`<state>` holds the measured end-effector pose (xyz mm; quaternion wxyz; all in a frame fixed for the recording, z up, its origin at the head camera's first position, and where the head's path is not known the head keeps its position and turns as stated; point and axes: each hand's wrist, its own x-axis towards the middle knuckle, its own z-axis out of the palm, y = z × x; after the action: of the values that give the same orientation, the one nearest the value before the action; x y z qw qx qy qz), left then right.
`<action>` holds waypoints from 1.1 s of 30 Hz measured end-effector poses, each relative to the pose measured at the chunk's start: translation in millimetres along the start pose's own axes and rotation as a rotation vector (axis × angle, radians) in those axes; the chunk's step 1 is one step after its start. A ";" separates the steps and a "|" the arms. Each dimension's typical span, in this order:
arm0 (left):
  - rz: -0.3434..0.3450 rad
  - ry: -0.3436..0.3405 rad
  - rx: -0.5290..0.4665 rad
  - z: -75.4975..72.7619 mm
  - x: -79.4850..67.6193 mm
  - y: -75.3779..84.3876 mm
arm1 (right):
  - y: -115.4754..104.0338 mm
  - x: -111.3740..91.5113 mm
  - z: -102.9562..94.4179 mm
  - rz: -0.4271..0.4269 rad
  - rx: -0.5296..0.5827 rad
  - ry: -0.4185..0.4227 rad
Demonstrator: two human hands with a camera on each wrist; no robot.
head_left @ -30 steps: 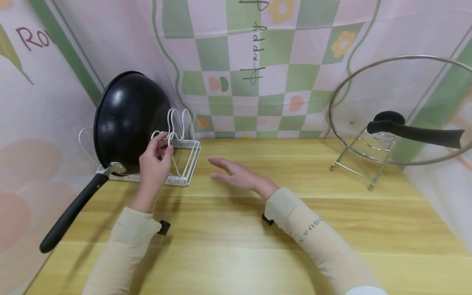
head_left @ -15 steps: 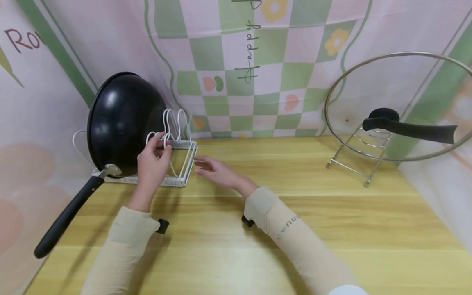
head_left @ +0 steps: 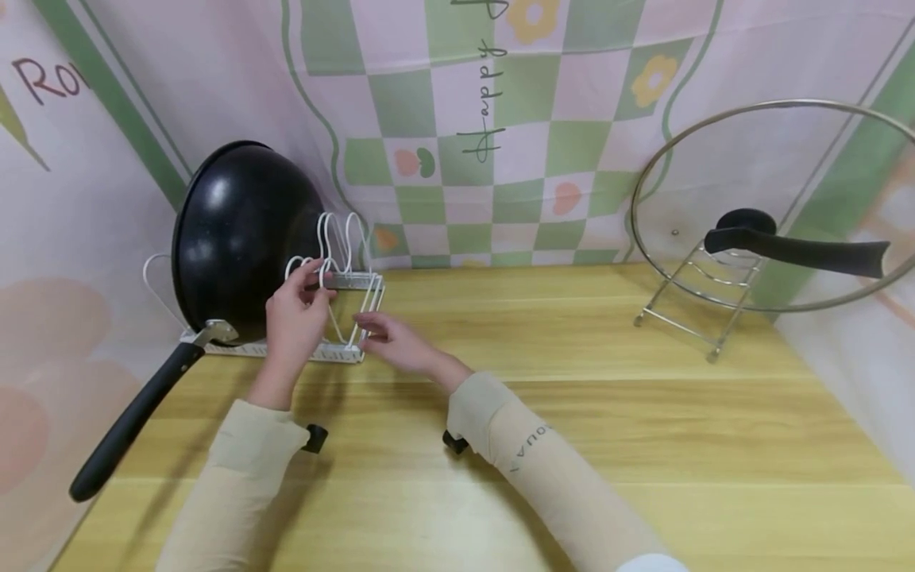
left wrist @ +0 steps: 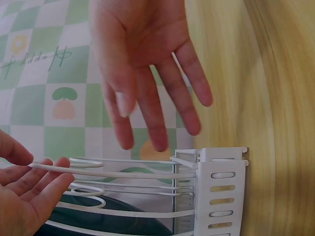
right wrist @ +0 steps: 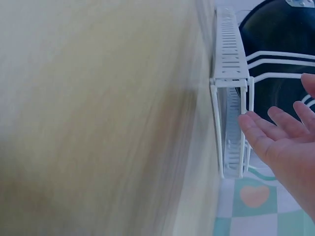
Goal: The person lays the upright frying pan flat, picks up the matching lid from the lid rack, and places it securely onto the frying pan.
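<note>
left hand [head_left: 295,319] pinches one rack wire [left wrist: 123,173]; right hand [head_left: 400,343] has four fingers [left wrist: 151,115] spread.

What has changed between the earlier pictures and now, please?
The right hand moved leftward to the right end of the rack; whether they touch is unclear. Nothing was visibly taken hold of or let go. The left hand still pinches a wire; the wok and lid stayed put.

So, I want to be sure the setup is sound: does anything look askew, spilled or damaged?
Nothing stands out. The black wok stands on its side in the white rack, the glass lid rests on its wire stand, and no spill or damage shows.
</note>
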<state>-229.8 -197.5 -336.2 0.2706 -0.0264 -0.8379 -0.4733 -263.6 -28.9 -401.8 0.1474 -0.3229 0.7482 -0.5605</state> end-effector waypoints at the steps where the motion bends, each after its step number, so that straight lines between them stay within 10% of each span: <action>1: -0.002 0.001 -0.002 -0.4 0.2 0.3 | 0.6 1.1 1.7 0.002 -0.007 -0.002; 33: -0.060 0.000 -0.106 2.8 1.4 -1.0 | 5.8 21.9 20.0 0.115 -0.180 0.003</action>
<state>-232.5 -196.2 -337.5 0.2545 -0.0156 -0.8119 -0.5251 -270.2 -57.0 -410.8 0.1488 -0.2908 0.8129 -0.4822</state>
